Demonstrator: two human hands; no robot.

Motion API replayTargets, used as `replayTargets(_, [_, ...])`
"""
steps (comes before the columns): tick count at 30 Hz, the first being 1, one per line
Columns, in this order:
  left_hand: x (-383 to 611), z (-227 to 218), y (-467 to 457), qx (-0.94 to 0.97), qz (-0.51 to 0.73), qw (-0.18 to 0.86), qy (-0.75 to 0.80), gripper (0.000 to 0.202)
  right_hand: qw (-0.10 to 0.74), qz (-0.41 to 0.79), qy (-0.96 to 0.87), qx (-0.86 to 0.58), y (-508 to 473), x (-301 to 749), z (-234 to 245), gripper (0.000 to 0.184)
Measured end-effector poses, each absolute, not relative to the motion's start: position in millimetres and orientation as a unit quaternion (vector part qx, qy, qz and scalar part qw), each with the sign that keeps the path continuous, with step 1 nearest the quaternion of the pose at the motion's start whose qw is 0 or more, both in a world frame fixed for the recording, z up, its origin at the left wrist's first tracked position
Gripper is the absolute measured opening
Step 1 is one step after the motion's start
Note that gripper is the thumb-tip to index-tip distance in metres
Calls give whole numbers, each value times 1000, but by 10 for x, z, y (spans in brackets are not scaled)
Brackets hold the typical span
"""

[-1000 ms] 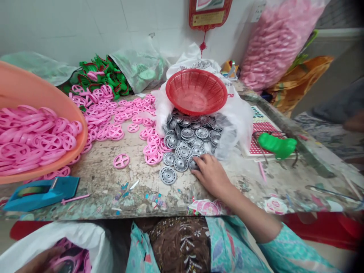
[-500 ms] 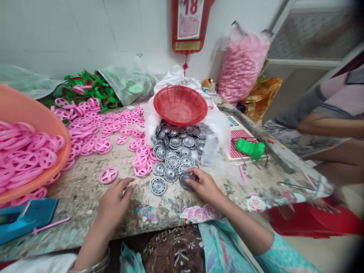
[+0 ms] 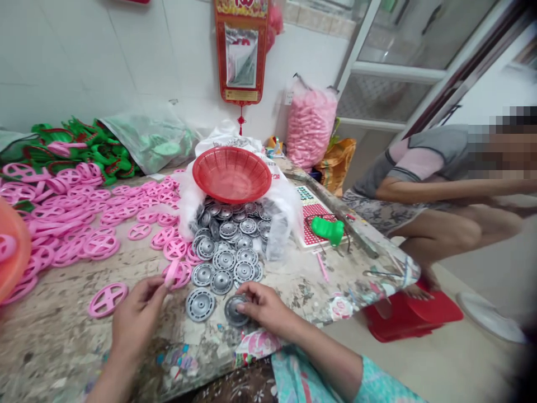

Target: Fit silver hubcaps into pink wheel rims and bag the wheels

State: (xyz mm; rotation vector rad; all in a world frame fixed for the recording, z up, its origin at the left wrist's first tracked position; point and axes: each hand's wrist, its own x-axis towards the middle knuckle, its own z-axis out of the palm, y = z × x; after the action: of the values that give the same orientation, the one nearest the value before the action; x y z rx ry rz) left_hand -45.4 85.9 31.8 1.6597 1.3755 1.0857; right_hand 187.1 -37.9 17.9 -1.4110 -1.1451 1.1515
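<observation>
My left hand (image 3: 138, 316) is closed, its fingertips pinching a pink spoked wheel (image 3: 171, 273) seen nearly edge-on beside other pink wheels. My right hand (image 3: 268, 310) grips a round grey wheel disc (image 3: 236, 310) near the table's front edge, thumb on its face and fingers at its far rim. To the left of that disc another grey disc (image 3: 200, 305) lies flat. Several more grey discs (image 3: 224, 258) spill toward me from a white plastic bag (image 3: 289, 210). A single pink wheel (image 3: 108, 299) rests left of my left hand.
A red basket (image 3: 232, 176) sits on the bag. Pink wheels (image 3: 100, 246) spread leftward to an orange tub (image 3: 14, 252). At right are a green plastic piece (image 3: 328, 229) and a pink stick (image 3: 323, 267). A person (image 3: 423, 190) sits beyond the table's right edge.
My left hand has gone from apart and holding nothing to pinching a pink wheel. My right hand has drawn its grey disc nearer the table's front edge. The camera has turned right.
</observation>
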Motion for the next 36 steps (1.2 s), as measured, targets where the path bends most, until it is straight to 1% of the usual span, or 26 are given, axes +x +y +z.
replayTargets(2, [-335, 345, 623, 496, 459, 543, 498, 26, 529, 449, -457, -557, -344, 1817, 294, 21])
replayTargets(4, [-190, 362, 398, 362, 450, 682, 449, 29, 571, 411, -459, -543, -307, 1745, 391, 19])
replayTargets(5, [-120, 363, 304, 311, 436, 725, 432, 30, 579, 393, -466, -542, -291, 1710, 425, 18])
replayTargets(7, [-5, 351, 166, 255, 410, 773, 412, 27, 572, 358, -491, -551, -274, 1649, 460, 15])
replayTargets(11, [75, 292, 64, 235, 394, 793, 400, 22, 516, 293, -558, -580, -295, 1603, 430, 11])
replayTargets(14, [58, 266, 58, 239, 402, 792, 392, 23, 502, 275, -581, -578, -307, 1619, 388, 13])
replayTargets(16, [50, 270, 54, 243, 404, 794, 384, 23, 505, 309, -565, -575, -298, 1642, 372, 17])
replayTargets(18, [58, 283, 40, 242, 397, 801, 377, 24, 509, 368, -534, -567, -287, 1668, 368, 25])
replayTargets(21, [93, 292, 10, 248, 382, 808, 373, 27, 491, 450, -518, -537, -307, 1701, 392, 32])
replayTargets(23, [120, 279, -6, 262, 373, 809, 371, 28, 466, 457, -540, -532, -357, 1704, 433, 32])
replayTargets(27, [141, 237, -12, 283, 361, 812, 362, 23, 414, 402, -598, -557, -489, 1679, 549, 28])
replayTargets(29, [120, 213, -2, 289, 352, 820, 348, 20, 393, 406, -611, -554, -532, 1695, 583, 36])
replayTargets(31, [82, 178, 17, 279, 336, 835, 334, 20, 379, 433, -612, -542, -553, 1765, 582, 52])
replayTargets(33, [38, 130, 49, 241, 343, 842, 339, 25, 398, 446, -592, -539, -558, 1898, 559, 65])
replayTargets(36, [2, 60, 103, 154, 397, 826, 370, 30, 502, 401, -516, -567, -566, 2196, 556, 75])
